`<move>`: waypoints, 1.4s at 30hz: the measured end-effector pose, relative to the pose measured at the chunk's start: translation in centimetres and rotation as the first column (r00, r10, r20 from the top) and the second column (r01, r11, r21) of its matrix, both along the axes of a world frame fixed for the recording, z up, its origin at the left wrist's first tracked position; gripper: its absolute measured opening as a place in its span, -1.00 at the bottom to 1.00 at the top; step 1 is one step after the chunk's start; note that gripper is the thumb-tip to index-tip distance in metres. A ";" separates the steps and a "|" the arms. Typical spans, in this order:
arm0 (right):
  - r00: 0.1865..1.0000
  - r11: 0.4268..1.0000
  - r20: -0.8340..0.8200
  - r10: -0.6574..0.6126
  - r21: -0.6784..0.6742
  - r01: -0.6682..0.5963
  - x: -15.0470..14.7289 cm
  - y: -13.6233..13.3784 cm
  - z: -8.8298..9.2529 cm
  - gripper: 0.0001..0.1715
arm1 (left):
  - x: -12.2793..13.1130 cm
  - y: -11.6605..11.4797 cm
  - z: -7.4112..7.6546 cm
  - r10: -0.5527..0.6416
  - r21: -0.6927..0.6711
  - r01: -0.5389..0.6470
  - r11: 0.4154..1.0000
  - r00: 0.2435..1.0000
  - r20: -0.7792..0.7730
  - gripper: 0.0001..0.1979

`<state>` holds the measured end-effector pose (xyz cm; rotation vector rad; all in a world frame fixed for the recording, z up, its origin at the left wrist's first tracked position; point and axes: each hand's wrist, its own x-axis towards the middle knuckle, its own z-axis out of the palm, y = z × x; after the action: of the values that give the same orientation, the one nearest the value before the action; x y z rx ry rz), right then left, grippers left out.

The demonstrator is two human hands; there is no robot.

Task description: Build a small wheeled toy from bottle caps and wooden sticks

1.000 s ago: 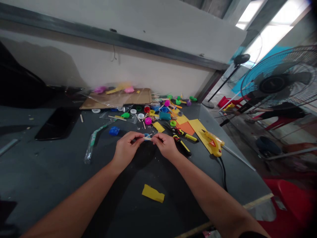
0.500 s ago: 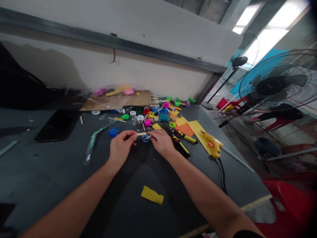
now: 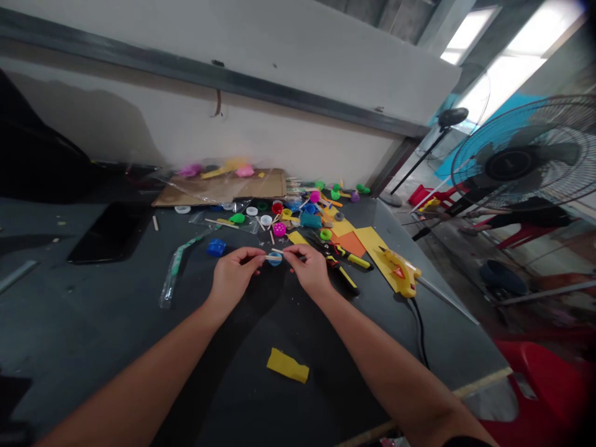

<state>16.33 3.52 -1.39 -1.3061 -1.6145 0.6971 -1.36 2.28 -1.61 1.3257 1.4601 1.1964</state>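
My left hand (image 3: pixel 235 273) pinches a short, pale wooden stick (image 3: pixel 271 257) between thumb and fingertips. Facing it, my right hand (image 3: pixel 308 268) grips a second short stick (image 3: pixel 277 251) the same way. The two sticks lie close together, almost parallel; whether they touch I cannot tell. Just beneath them a blue bottle cap (image 3: pixel 275 262) rests on the dark table (image 3: pixel 195 360). Left of my left hand sits another blue cap-like piece (image 3: pixel 216 248). Nearer to me lies a torn strip of yellow paper (image 3: pixel 287 365).
Pliers (image 3: pixel 342 276) with black and yellow handles and a yellow hot glue gun (image 3: pixel 400 273) with a cord lie to the right. Several coloured caps, sticks and a cardboard piece (image 3: pixel 200 195) crowd the back. A phone (image 3: pixel 110 233) lies left; a fan (image 3: pixel 512 158) stands right.
My right hand's fingertips have shifted slightly, and its stick now lies alongside the left one above the blue cap. The view has moved a little.
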 end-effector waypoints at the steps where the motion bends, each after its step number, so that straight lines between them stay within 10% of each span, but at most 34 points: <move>1: 1.000 1.000 -0.004 0.008 -0.015 -0.008 -0.2 -0.1 0.0 -0.86 | 0.0 0.0 -0.1 -0.007 0.006 0.007 1.000 1.000 -0.010 -0.76; 42: 0.998 0.996 -0.015 -0.059 -0.061 0.058 0.1 0.0 -1.0 -0.84 | 0.2 0.1 -0.7 -0.036 -0.014 0.036 0.999 0.999 -0.029 -0.78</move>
<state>16.39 3.56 -2.34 -1.3820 -1.5462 0.7241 -1.11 2.35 -2.32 1.3604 1.4563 1.1465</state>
